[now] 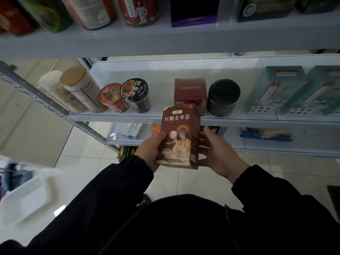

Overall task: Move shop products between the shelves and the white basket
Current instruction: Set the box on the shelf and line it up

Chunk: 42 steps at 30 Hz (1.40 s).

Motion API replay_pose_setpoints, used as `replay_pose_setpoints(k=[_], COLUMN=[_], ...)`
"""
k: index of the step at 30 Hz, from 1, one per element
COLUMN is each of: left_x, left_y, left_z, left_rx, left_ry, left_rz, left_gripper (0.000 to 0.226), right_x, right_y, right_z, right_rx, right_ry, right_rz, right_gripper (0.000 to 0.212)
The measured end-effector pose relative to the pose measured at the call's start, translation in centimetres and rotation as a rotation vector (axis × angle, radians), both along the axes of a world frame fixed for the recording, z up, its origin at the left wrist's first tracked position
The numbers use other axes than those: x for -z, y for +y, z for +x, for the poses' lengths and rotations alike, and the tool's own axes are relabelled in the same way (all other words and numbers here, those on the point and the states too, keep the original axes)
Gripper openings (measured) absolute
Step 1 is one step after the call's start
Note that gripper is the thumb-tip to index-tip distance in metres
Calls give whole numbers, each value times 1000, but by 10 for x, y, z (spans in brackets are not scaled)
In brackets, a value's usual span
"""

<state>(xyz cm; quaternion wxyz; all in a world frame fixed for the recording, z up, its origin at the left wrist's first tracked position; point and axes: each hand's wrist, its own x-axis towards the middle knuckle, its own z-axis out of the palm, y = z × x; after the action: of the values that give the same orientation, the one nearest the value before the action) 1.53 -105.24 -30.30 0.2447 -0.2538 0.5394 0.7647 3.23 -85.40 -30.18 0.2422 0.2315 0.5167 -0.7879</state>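
**Shelf layout rn**

On middle shelf (pixel 117 117), left to right: canisters (pixel 81 89), noodle cups (pixel 134 94), small box (pixel 190 91), round tin (pixel 223 97), big boxes (pixel 294 91); carton (pixel 181 137) out front of small box, between left hand (pixel 150 150) and right hand (pixel 219 153); basket (pixel 25 199) low at far left

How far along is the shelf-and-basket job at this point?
Done: the middle shelf already carries stock, including a red-brown box and a black tin. In hand: the left hand and right hand grip a brown tea box in front of that shelf, set down nowhere yet. Left: placing it; whether it is bound for the shelf or the white basket at lower left cannot be told.
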Motion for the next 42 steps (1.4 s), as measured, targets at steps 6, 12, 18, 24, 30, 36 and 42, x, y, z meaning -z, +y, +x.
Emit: replay_pose_setpoints(k=[6,12,18,24,30,36,42], left_x=[7,-2,2,1,2,6,1], left_y=[3,11,13,16,28,29,34], left_z=[0,-1,0,3,16,16,15], left_rx=[68,380,436,451,269,219,-61], left_ry=[102,290,454,457,196,266,139], left_rz=[-150,-262,-301,-231,-20,-123,48], left_gripper=[24,78,90,70,20,47,43], right_x=[-1,1,0,3,12,12,2], right_y=[17,25,33,32,26,21,32], right_z=[6,14,17,18,19,14,14], right_rx=[-39,-96,-69,-111,-116,-45,-125], right_ry=[104,215,234,256,186,217,143], right_rz=[42,109,72,119,-51,-2,6], right_gripper=[23,24,24,46,64,38,36])
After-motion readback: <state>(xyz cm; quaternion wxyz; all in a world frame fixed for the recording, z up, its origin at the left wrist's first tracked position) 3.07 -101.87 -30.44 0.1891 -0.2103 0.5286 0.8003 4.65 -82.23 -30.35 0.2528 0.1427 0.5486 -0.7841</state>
